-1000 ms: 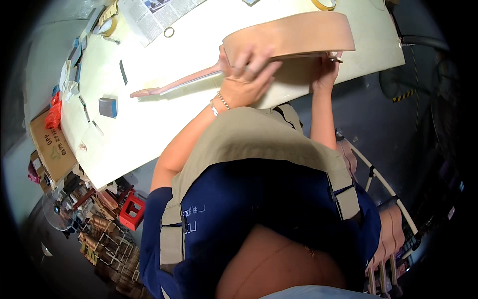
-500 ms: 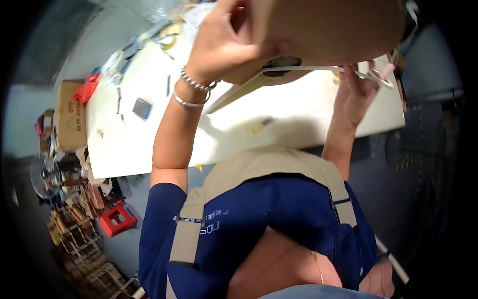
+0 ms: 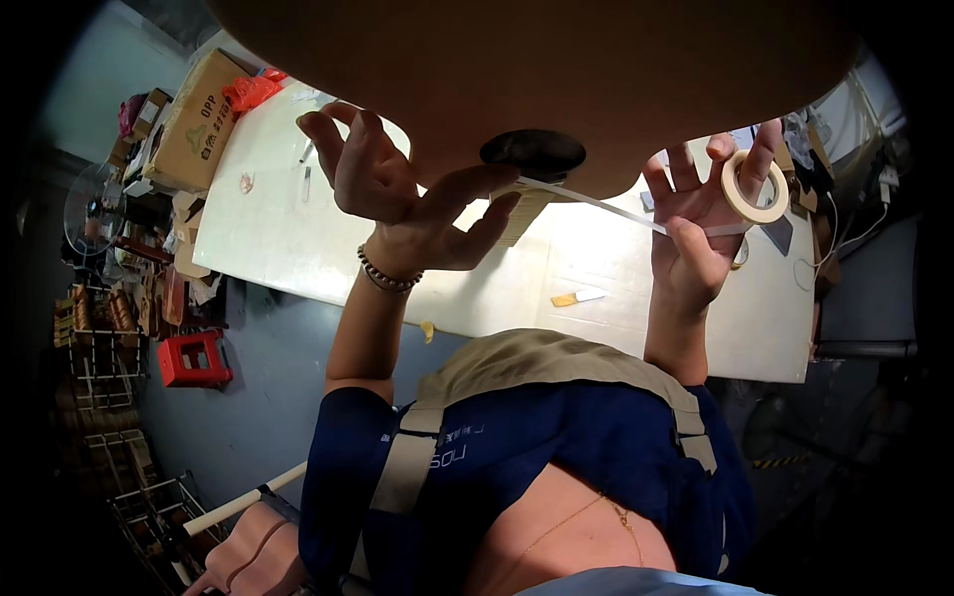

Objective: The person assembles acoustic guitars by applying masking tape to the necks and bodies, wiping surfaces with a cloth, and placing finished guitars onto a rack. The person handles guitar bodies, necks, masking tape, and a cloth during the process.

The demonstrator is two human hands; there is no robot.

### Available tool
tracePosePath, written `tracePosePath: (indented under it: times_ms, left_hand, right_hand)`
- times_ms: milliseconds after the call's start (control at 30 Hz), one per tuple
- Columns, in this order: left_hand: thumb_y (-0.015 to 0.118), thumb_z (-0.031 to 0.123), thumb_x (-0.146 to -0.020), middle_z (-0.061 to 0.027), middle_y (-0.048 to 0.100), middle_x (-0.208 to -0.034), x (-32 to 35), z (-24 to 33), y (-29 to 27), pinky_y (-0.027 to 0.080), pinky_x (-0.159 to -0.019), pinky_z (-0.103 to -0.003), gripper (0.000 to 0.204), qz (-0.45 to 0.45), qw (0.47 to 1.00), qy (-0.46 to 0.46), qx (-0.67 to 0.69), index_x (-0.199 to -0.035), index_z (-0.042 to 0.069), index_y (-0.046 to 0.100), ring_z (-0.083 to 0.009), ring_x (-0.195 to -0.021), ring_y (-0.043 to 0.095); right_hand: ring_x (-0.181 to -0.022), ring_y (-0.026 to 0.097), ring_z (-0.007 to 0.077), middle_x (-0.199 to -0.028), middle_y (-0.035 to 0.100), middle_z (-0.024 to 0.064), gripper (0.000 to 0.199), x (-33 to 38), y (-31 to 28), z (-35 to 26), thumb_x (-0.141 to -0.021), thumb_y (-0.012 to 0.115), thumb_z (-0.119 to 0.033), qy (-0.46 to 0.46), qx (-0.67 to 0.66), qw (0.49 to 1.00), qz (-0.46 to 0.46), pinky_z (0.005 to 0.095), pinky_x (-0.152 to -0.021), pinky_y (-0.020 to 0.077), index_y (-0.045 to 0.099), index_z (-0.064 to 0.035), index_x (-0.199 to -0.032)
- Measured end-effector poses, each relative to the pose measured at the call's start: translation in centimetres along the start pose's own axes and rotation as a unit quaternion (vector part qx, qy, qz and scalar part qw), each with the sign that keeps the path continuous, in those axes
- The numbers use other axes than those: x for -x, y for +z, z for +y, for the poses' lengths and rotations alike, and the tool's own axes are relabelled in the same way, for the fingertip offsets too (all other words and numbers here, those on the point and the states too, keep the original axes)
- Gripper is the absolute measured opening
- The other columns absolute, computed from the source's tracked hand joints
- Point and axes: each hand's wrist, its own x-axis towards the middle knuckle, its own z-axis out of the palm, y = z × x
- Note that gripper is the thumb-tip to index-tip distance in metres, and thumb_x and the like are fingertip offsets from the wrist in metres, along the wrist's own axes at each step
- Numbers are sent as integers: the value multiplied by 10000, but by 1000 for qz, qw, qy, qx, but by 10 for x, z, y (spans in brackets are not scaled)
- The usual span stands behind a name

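Head view: left hand [image 3: 397, 194], fingers spread, is bracing the tan form [image 3: 537, 79] at upper frame while right hand [image 3: 696, 223] is gripping the tape roll [image 3: 753, 187], strip [image 3: 596, 202] drawn out but taping seemingly barely begun.

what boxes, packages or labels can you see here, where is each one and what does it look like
Cardboard box: far left end of the white table, brown, oblong, dark printing on its side.
Orange-red plastic bag: crumpled, against the box's far end.
Smaller boxes: brown, behind the big box; too small to tell more.
No screens or signs visible.
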Motion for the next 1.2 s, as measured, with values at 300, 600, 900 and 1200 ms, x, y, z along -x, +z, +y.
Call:
tracePosePath:
  times_ms: [300, 600, 900, 1200]
  left_hand:
    - [743, 258, -697, -80, 323, -1331, 13, -7, -10, 172, -1080, -565, 301, -29, 998, 30, -46, -982, 289, 653, -333, -1334, 185]
    - [749, 264, -708, -2, 456, -1232, 14, -1, -10, 220, -1068, -596, 277, -52, 997, 49, -39, -961, 330, 658, -313, -1295, 283]
    - [714, 155, -773, 99, 662, -877, -3, 18, -9, 359, -1001, -597, 245, -103, 993, 32, 54, -983, 233, 616, -143, -1025, 589]
    - [668, 77, -768, 65, 650, -932, -12, 34, -19, 375, -970, -500, 200, -187, 980, 43, -47, -924, 184, 733, -166, -1081, 517]
  right_hand:
    - [-1222, 461, 380, -1181, 410, 59, 1001, 0, -6, -6, -606, 358, 109, -3, -17, 998, -59, 492, -1023, 408, -16, -214, -1476]
    - [-1192, 491, 378, -1169, 416, 85, 994, 1, -13, -4, -618, 364, 123, -32, -9, 997, -69, 507, -994, 428, -26, -195, -1476]
    - [-1087, 560, 297, -1128, 452, 97, 924, -10, -5, -15, -697, 440, 125, -115, 127, 982, -77, 469, -891, 524, 29, -159, -1475]
    - [-992, 630, 320, -1076, 403, 87, 994, -11, -5, -35, -735, 478, 174, -93, 257, 960, -67, 408, -840, 566, -84, -198, -1465]
